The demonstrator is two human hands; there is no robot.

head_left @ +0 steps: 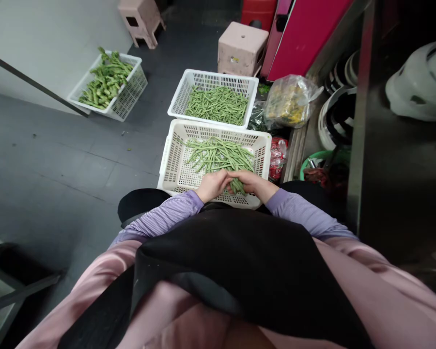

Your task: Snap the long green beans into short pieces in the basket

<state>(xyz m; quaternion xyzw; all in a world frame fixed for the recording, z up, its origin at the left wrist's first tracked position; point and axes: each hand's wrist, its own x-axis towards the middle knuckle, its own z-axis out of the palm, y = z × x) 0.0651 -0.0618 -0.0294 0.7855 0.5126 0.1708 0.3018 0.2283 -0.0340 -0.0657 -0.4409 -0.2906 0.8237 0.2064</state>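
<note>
Black apron [221, 261] is worn nearest. At the front basket [173, 155]'s near edge, green beans [237, 186] are gripped by the right hand [250, 180]; left hand [212, 185] is curled, hold unclear. Beans could be spilled by slackened fingers.

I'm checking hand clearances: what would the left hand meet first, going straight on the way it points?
The left hand would likely meet the right hand, just beyond its fingertips; whether they touch is unclear.

single view from your head, facing forward and steeply down past your black apron [218, 257], near baskets [172, 182] within reach, wide across floor [76, 174]
</note>
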